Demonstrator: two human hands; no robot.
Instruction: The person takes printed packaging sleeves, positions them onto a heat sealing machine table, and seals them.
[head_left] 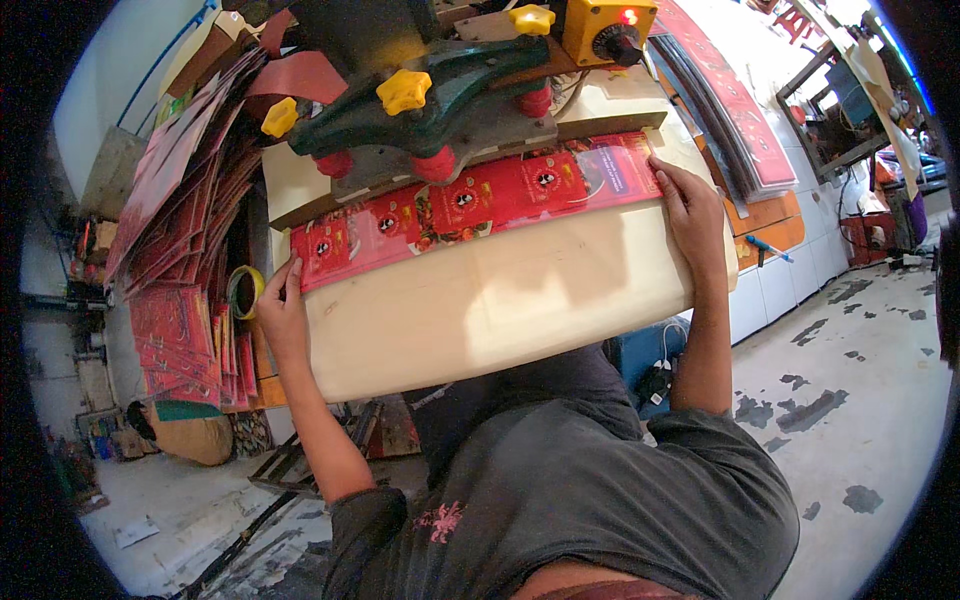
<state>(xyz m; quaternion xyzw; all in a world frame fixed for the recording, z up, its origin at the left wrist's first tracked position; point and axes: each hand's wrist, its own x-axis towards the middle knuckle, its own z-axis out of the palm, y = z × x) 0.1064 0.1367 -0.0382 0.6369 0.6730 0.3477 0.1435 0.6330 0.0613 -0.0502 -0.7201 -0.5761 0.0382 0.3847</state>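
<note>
A long red printed sheet [465, 203] with a glossy surface lies across the pale board [480, 290] in front of me. Its far edge runs along a raised strip under the dark green press [450, 90]. With thumb and fingers together, my left hand [285, 312] grips the sheet's left end. My right hand [693, 208] grips the opposite end, thumb toward the sheet and fingers at the board's right edge. Between the two hands the sheet is stretched out flat. The press head, with red springs [434, 165] beneath it, stands just beyond the sheet.
Yellow star knobs [404, 91] top the press, beside a yellow control box [605, 32] with lit red lights. Stacks of red printed sheets [190, 180] lean at the left, near a tape roll [245, 292]. More red sheets [745, 120] and a blue pen [768, 248] lie at right.
</note>
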